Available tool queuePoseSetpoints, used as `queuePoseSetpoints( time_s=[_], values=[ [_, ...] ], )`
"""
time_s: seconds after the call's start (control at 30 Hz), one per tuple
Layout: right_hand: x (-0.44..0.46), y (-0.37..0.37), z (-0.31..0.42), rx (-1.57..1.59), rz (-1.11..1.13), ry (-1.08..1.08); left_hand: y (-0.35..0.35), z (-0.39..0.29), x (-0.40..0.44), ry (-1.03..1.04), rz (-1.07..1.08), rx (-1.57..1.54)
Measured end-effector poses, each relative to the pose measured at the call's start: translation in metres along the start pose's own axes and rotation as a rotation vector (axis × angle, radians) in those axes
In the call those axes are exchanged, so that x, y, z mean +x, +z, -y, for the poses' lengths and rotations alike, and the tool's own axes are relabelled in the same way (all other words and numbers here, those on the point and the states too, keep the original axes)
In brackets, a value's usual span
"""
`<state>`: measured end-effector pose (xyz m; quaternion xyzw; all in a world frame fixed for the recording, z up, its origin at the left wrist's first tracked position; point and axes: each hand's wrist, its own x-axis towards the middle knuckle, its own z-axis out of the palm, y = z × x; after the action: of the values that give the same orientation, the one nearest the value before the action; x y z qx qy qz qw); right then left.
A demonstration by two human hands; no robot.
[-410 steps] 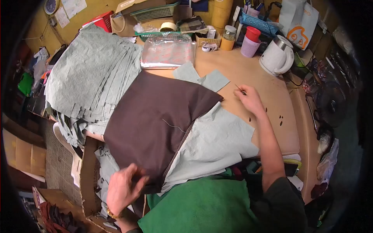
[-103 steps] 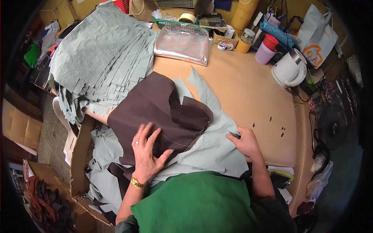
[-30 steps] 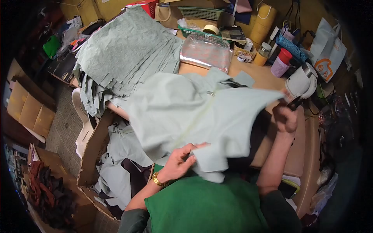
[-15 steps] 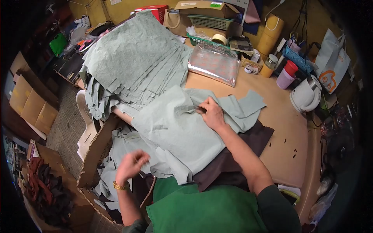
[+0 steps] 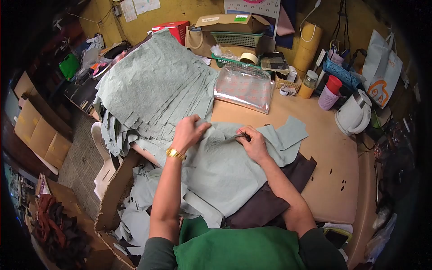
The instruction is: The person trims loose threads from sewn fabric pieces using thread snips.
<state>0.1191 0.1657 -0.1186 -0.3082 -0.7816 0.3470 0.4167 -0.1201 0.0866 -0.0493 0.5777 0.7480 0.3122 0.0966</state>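
Observation:
A pale grey-green fabric piece (image 5: 220,175) lies creased across my lap and the table's near edge. My left hand (image 5: 189,133), with a gold watch on the wrist, is closed on its upper left edge. My right hand (image 5: 253,144) is closed around a small dark tool (image 5: 243,136), mostly hidden by the fingers, perhaps thread snips. The tool's tip meets a raised fold of the fabric. Beneath it shows dark brown fabric (image 5: 258,207). A large fanned stack of the same pale cloth (image 5: 153,76) rises at upper left.
A cardboard box (image 5: 110,198) with fabric scraps stands at my left. On the brown table (image 5: 333,180) are a clear plastic packet (image 5: 245,87), a green basket (image 5: 234,60), a jar (image 5: 308,84), a pink and red cup (image 5: 330,92) and a white kettle (image 5: 355,114).
My left hand has moved up and right from over the box onto the fabric's upper edge. My right hand stays near the fold with the dark tool. The view has shifted slightly.

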Motion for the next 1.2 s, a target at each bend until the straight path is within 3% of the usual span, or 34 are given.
queuePoseSetpoints(
  time_s=[0.03, 0.1, 0.17, 0.2, 0.23, 0.3, 0.33, 0.4, 0.6, 0.67, 0.7, 0.77, 0.83, 0.9, 0.93, 1.0, 1.1, 1.2],
  values=[
    [0.001, 0.0, -0.001, 0.008, -0.002, 0.003, -0.008, -0.008, -0.013, -0.001, 0.004, 0.008],
    [0.002, 0.002, -0.002, 0.287, 0.092, 0.132, -0.02, -0.019, -0.048, 0.238, -0.591, -0.183],
    [0.001, 0.004, -0.002, 0.248, 0.087, 0.126, -0.018, -0.019, -0.077, 0.324, -0.732, -0.153],
    [0.0, 0.005, -0.001, 0.201, 0.079, 0.12, -0.011, -0.013, -0.094, 0.181, -0.681, -0.224],
    [0.0, 0.005, -0.001, 0.21, 0.088, 0.116, -0.006, -0.001, -0.11, 0.175, -0.686, -0.214],
    [-0.001, 0.002, 0.0, -0.012, 0.185, 0.177, -0.008, 0.022, -0.132, -0.081, -0.175, -0.23],
    [-0.003, 0.003, 0.001, -0.005, 0.193, 0.177, -0.013, 0.029, -0.136, -0.089, -0.177, -0.225],
    [-0.004, 0.004, 0.005, -0.02, 0.23, 0.069, -0.023, 0.036, -0.138, -0.22, 0.183, -0.123],
    [-0.009, 0.01, 0.006, -0.136, 0.275, -0.051, -0.02, 0.049, -0.057, -0.395, -0.011, -0.076],
    [-0.008, 0.009, 0.003, -0.054, 0.275, -0.049, -0.011, 0.058, -0.031, -0.368, 0.225, -0.198],
    [-0.005, 0.008, 0.003, 0.03, 0.273, -0.046, -0.01, 0.054, -0.028, -0.359, 0.222, -0.2],
    [0.003, -0.017, 0.041, 0.181, 0.267, 0.027, -0.01, 0.04, -0.017, -0.075, -0.048, -0.415],
    [0.011, -0.053, 0.087, 0.326, 0.267, 0.091, -0.037, -0.008, -0.025, -0.092, -0.059, -0.477],
    [0.013, -0.085, 0.125, 0.508, 0.466, -0.039, -0.051, -0.029, -0.027, 0.143, -0.086, -0.725],
    [0.015, -0.092, 0.142, 0.504, 0.457, -0.049, -0.065, -0.042, -0.032, 0.18, -0.035, -0.613],
    [0.021, -0.092, 0.171, 0.344, 0.409, -0.313, -0.089, -0.082, -0.048, 0.25, -0.017, -0.539],
    [0.031, -0.085, 0.184, 0.255, 0.408, -0.437, -0.092, -0.111, -0.065, 0.388, -0.035, -0.49],
    [0.037, -0.084, 0.174, 0.202, 0.473, -0.391, -0.091, -0.118, -0.08, 0.42, 0.014, -0.556]
  ],
)
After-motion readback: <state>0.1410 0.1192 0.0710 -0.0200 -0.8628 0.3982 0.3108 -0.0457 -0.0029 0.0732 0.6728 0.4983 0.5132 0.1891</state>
